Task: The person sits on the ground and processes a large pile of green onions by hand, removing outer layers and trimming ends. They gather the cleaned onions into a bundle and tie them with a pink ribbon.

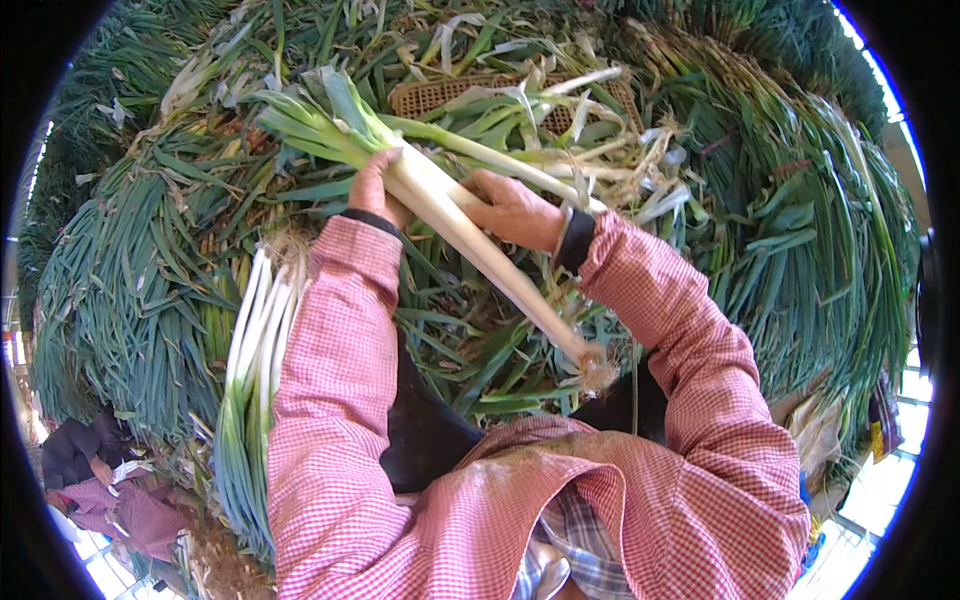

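Note:
A thick green onion (480, 232) lies diagonally across the middle of the view, its leaves at the upper left and its hairy roots at the lower right. My left hand (379, 191) is closed around it just below the leaves, the thumb on top. My right hand (517, 210) is at the middle of the white stalk, its fingertips against it or partly behind it; whether it grips is hidden. Just beyond my right hand, a thinner green onion (502, 159) slants down to my right cuff.
A woven basket (424, 96) lies beyond, partly under loose onions and peeled leaves. Large heaps of green onions rise at left (127, 277) and right (795, 225). A bundle of clean white-stalked onions (255, 330) lies beside my left sleeve. Another person (127, 502) is at lower left.

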### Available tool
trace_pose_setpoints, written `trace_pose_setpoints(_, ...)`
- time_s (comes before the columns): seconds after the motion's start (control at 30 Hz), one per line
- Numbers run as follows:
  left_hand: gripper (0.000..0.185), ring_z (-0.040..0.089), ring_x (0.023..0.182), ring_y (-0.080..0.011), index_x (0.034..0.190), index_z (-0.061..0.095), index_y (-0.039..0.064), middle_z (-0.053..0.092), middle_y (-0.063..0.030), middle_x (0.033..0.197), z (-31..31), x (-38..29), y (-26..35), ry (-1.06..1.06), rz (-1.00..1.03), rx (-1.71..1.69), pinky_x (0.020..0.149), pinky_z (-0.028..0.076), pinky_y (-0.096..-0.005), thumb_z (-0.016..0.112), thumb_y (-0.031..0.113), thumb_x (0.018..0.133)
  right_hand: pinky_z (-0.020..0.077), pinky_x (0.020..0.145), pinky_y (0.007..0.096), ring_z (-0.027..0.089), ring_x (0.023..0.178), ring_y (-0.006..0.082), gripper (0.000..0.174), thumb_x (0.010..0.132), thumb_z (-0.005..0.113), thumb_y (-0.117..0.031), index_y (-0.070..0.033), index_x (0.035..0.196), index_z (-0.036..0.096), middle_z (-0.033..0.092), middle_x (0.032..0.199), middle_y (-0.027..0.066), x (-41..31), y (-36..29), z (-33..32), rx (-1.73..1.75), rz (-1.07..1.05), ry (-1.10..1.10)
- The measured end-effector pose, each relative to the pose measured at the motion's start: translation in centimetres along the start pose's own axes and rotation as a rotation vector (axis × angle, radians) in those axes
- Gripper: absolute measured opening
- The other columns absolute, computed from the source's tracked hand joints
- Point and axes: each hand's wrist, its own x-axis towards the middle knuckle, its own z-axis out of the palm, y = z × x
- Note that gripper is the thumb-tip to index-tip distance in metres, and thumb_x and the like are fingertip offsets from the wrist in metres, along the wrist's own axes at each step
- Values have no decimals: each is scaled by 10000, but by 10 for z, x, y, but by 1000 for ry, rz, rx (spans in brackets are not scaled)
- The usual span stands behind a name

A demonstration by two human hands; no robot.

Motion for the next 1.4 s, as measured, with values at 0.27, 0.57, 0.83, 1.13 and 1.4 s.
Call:
trace_pose_setpoints(0.27,507,621,830,-289,1144,379,12,599,-154,881,-26,29,32,174,175,-47,863,510,-474,639,114,721,485,675,421,606,730,328,312,856,563,-264,-34,1063,524,609,786,169,-76,27,-37,-425,70,-175)
trace_pose_setpoints(0.57,353,593,775,-264,1038,464,46,587,-103,825,-89,30,82,229,257,2,779,514,-418,590,153,726,507,749,384,643,850,305,317,894,520,-275,-52,1107,593,649,936,181,-147,157,-47,-306,173,155)
trace_pose_setpoints(0.83,601,610,947,-306,1261,351,28,601,-151,963,-49,17,54,211,336,-54,916,478,-476,589,73,711,489,806,372,631,901,307,521,895,519,-389,14,1224,491,635,1019,220,-37,21,-13,-7,-82,-97)
trace_pose_setpoints(1.13,607,571,1002,-410,1272,380,2,543,-261,1136,-54,27,48,116,224,-201,906,462,-535,597,204,742,473,663,364,589,719,275,269,932,487,-229,3,1033,577,599,800,192,-103,-2,-13,-37,-16,-182)
trace_pose_setpoints(1.4,503,623,688,-325,1205,378,-13,564,-204,947,-63,27,46,173,683,-100,616,576,-444,587,48,751,511,616,261,618,744,156,207,916,540,-166,5,1033,544,618,858,73,-172,39,30,668,334,34)
